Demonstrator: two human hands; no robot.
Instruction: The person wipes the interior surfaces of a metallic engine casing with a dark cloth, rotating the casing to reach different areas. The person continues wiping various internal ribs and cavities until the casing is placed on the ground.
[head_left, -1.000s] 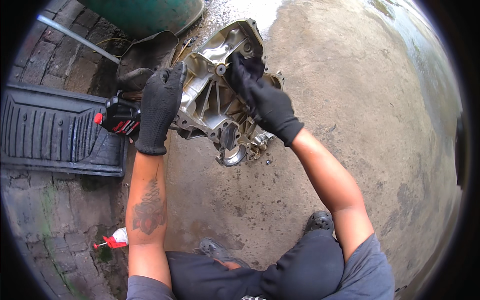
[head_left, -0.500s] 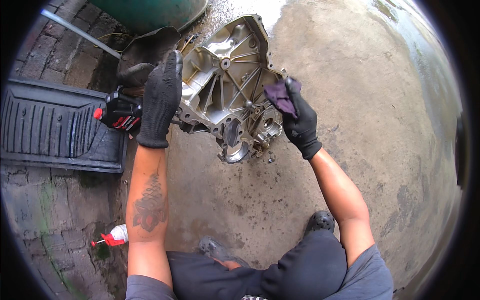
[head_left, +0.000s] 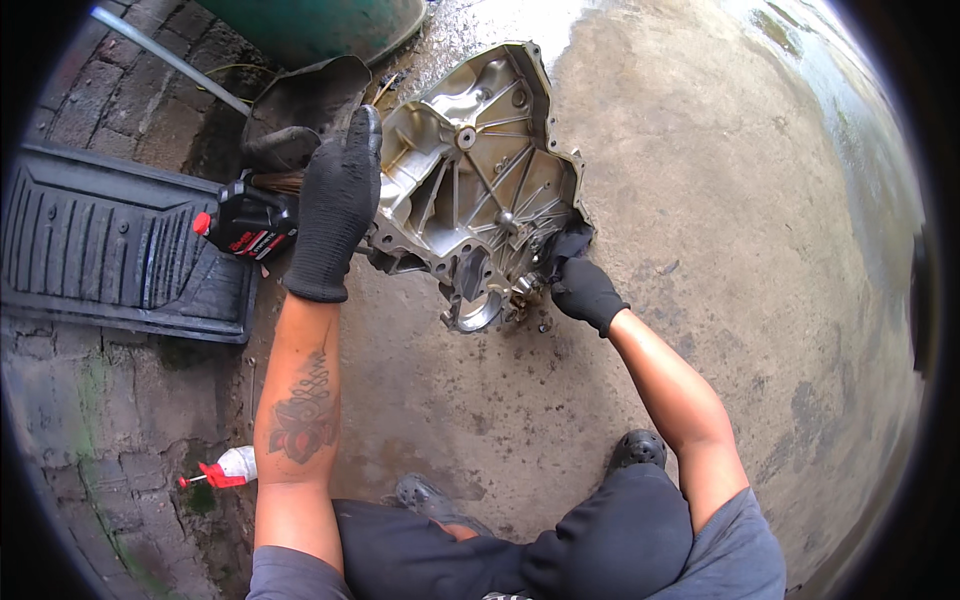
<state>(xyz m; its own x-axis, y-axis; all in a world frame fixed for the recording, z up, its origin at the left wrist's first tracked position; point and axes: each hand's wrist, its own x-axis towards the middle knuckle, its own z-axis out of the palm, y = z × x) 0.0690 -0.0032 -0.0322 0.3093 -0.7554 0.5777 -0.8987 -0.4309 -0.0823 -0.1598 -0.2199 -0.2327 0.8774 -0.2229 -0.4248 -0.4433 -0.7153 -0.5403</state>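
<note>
A silvery cast-metal engine cover (head_left: 497,165), ribbed inside and bolt-holed along its rim, is tilted up in front of me over the concrete. My left hand (head_left: 340,195), in a black knit glove, is closed on its left edge; those fingers are partly hidden. Gloved the same way, my right hand (head_left: 588,288) grips a dark purple rag (head_left: 570,243). It presses the rag against the inside of the cover at the lower right corner, beside a small round housing.
To the left lie a black ridged mat or tray (head_left: 110,245) and a black bottle with a red cap (head_left: 255,225). Behind them are a dark curved panel (head_left: 305,105) and a green drum (head_left: 320,30). A white-and-red spray bottle (head_left: 232,468) lies near my left forearm.
My right hand has moved left and down with the rag, from beside the cover's right rim onto its inner surface. The cover has shifted slightly to the right in view.
</note>
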